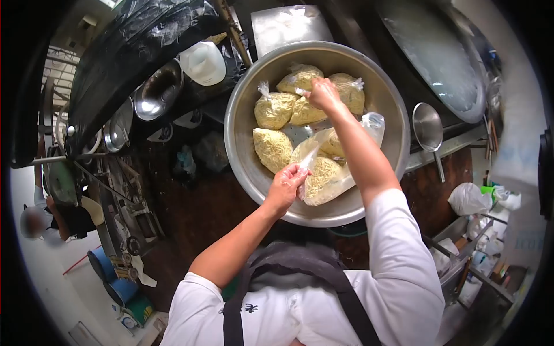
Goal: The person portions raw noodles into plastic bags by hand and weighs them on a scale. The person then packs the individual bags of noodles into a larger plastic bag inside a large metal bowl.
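A large metal bowl holds several clear plastic bags of pale yellow noodles. My left hand pinches the edge of an untied bag of noodles at the bowl's near side. At the far side, my right hand has its fingers closed at the knotted top of another bag of noodles. Beside it lie tied bags, one at the left and one at the right. My right forearm hides part of the bags beneath it.
A metal ladle lies right of the bowl, below a big round metal pan. To the left are a white plastic jug and a metal bowl. Another person is at the far left. Shelves with bags stand at right.
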`<action>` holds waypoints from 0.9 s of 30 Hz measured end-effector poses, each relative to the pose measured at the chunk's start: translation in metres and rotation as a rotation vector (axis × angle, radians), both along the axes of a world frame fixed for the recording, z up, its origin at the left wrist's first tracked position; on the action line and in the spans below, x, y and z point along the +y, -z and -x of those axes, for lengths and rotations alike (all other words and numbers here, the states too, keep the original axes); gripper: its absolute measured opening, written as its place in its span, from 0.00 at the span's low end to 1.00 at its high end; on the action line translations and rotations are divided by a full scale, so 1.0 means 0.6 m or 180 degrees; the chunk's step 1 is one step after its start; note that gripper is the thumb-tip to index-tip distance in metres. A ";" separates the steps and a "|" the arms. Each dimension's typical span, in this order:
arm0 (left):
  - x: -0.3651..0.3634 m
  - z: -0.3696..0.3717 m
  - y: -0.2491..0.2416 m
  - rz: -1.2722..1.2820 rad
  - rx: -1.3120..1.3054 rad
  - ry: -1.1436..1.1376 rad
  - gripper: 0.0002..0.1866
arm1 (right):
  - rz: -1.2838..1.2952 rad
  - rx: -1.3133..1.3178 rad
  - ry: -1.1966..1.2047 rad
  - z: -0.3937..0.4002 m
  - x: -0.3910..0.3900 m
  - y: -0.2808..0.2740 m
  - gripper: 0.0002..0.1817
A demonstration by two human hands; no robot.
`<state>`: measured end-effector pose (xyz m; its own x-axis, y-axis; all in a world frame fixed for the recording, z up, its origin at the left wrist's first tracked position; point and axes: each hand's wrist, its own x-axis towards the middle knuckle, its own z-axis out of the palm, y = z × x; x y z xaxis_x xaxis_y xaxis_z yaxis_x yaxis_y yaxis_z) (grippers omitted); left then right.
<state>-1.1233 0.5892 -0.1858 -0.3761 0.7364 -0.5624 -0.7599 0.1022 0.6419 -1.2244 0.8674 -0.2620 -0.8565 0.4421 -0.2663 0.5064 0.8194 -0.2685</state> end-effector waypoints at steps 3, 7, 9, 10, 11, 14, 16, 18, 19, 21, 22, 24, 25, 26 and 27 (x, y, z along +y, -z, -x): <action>-0.004 0.006 0.014 0.0267 0.0677 0.0147 0.10 | 0.0028 -0.0391 -0.0056 0.029 -0.011 0.074 0.28; -0.006 0.001 0.016 0.0367 0.0577 0.0115 0.10 | 0.0080 -0.0944 -0.0243 0.042 -0.006 0.090 0.20; -0.004 0.003 0.023 0.0358 0.0962 0.0031 0.10 | -0.0277 -0.0445 -0.0179 0.029 0.017 0.155 0.14; -0.007 -0.001 0.043 0.0320 0.1416 -0.0003 0.10 | 0.0036 -0.0156 -0.0022 0.011 0.030 0.171 0.12; -0.009 -0.002 0.054 0.0282 0.1877 -0.0035 0.10 | 0.0348 0.0141 0.0139 -0.006 0.043 0.179 0.11; 0.000 0.014 0.027 -0.0077 0.1698 -0.0072 0.10 | 0.1310 0.1399 0.0993 -0.045 0.086 0.178 0.09; 0.006 0.015 0.039 -0.0390 0.0725 -0.0212 0.09 | 0.1440 0.2177 0.0844 -0.085 0.056 0.068 0.10; 0.005 0.024 0.043 -0.0624 -0.0496 -0.0418 0.08 | 0.1600 0.2517 0.0728 -0.133 0.030 -0.004 0.11; 0.015 0.037 0.030 -0.0365 -0.0582 -0.0540 0.09 | 0.1321 0.3145 0.0450 -0.154 0.010 -0.060 0.10; 0.035 0.075 0.004 -0.0634 -0.0802 -0.0752 0.10 | 0.1675 0.3732 0.1300 -0.201 -0.036 -0.160 0.15; 0.049 0.096 -0.003 -0.0792 -0.0888 -0.0859 0.11 | 0.1583 0.3541 0.1471 -0.229 -0.053 -0.194 0.18; 0.070 0.126 -0.008 -0.0823 -0.0778 -0.0854 0.11 | 0.1239 0.3250 0.1554 -0.269 -0.101 -0.209 0.15; 0.075 0.135 -0.008 -0.0844 -0.0721 -0.0883 0.12 | 0.1024 0.3222 0.1490 -0.273 -0.131 -0.214 0.13; 0.074 0.134 -0.006 -0.0816 -0.0674 -0.0824 0.12 | 0.0896 0.3179 0.1114 -0.277 -0.148 -0.186 0.10; 0.071 0.129 -0.004 -0.0773 -0.0640 -0.0759 0.12 | 0.0369 0.2881 0.0714 -0.273 -0.160 -0.147 0.07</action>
